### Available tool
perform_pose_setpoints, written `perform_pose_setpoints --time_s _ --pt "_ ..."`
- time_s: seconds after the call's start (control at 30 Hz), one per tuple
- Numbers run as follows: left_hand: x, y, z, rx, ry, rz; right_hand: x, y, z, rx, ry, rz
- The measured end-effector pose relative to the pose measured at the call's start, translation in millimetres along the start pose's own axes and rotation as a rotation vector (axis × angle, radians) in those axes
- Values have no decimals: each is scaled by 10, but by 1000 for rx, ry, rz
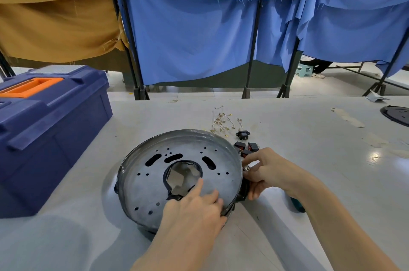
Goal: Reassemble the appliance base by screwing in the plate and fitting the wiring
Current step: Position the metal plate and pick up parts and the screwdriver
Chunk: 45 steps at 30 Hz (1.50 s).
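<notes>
Your left hand (192, 206) lies flat on the plate (152, 184), seated in the base (118, 179) on the desk (298, 129). Your right hand (265, 171) grips the base's right rim. Press evenly and line up the holes before reaching for the wires (223, 120).

Inspection finds no legible text, label, brand, number or sign. The appliance base (143, 182) and the blue toolbox (66, 127) show no marking that can be read, and no other surface in the head view carries readable writing.
</notes>
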<state>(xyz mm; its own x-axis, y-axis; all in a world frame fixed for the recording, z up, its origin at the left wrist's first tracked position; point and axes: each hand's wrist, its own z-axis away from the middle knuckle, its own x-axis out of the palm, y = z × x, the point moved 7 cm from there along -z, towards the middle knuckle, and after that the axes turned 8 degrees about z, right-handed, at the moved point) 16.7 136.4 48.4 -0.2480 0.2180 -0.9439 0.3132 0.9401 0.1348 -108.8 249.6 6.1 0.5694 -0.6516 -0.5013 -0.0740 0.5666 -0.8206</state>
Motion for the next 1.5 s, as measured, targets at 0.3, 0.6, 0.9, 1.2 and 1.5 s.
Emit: perform_pose_setpoints --time_s 0.3,0.6,0.9,1.2,1.5 --pt "53 -39 119 -94 -73 111 0 21 -2 4 -4 -29" --pt "278 -152 135 -222 -191 14 -5 54 -10 -2 -29 -56" --pt "67 -5 194 -51 71 12 74 111 8 22 -132 -186" --pt "73 -12 175 25 159 -51 -535 175 33 -6 367 17" --pt "72 -159 161 -29 232 -70 -348 166 -59 -33 341 436"
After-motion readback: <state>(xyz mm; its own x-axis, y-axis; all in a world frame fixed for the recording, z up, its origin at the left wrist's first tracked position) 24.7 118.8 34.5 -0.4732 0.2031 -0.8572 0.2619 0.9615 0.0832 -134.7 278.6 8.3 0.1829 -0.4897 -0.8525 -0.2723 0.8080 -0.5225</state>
